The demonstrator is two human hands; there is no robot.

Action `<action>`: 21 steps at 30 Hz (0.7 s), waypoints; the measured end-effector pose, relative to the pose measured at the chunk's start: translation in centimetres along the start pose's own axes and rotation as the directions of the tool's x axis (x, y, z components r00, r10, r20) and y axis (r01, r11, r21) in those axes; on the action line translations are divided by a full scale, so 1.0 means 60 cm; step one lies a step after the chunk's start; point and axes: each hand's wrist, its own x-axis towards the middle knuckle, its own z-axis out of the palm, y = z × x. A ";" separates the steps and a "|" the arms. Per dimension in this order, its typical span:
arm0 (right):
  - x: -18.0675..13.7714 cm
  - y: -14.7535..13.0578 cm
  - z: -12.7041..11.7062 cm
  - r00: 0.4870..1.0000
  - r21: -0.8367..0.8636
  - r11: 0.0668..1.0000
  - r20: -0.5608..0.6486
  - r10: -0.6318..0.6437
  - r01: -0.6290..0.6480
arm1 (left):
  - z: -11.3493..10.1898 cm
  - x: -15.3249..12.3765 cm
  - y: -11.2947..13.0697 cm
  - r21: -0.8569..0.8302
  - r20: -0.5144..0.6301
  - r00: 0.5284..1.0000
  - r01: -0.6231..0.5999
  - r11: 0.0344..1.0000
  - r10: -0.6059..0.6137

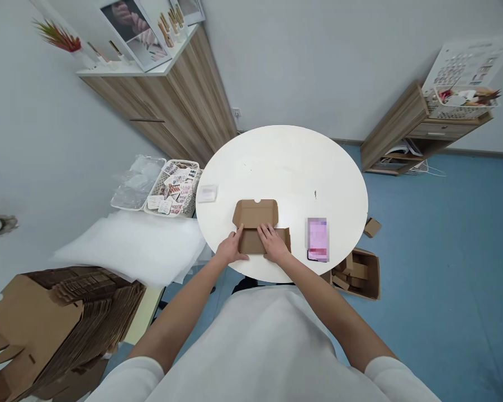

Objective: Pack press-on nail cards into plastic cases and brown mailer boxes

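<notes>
A small brown cardboard box point(257, 214) lies on the white round table in front of me, its lid flap raised at the far side and a side flap sticking out to the right. My left hand point(232, 248) grips the box's left end, thumb along the near edge and fingers at the far corner. Across the box's middle and right part lies my right hand point(272, 243), fingers stretched out and touching the cardboard. The surface under the right palm is hidden.
On the table point(283, 162) are a phone point(317, 240) at right and a small clear case point(207, 193) at left. Left of it stand a basket of cards point(178, 187), white foam sheets point(138, 245) and stacked flat cardboard point(96, 324). An open carton point(362, 273) sits on the floor at right.
</notes>
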 end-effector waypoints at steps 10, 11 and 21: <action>-0.068 0.038 -0.021 0.943 0.260 0.935 -0.162 0.290 -0.243 | -0.008 0.012 0.009 -0.026 0.035 0.999 0.026 0.999 -0.025; -0.077 0.045 -0.017 0.913 0.328 0.888 -0.140 0.384 -0.323 | -0.009 0.012 0.008 -0.029 0.038 0.999 0.025 0.999 -0.024; -0.083 0.051 0.003 0.822 0.765 0.460 0.157 0.547 -0.452 | -0.019 0.013 0.009 0.022 0.074 0.997 0.021 1.000 -0.022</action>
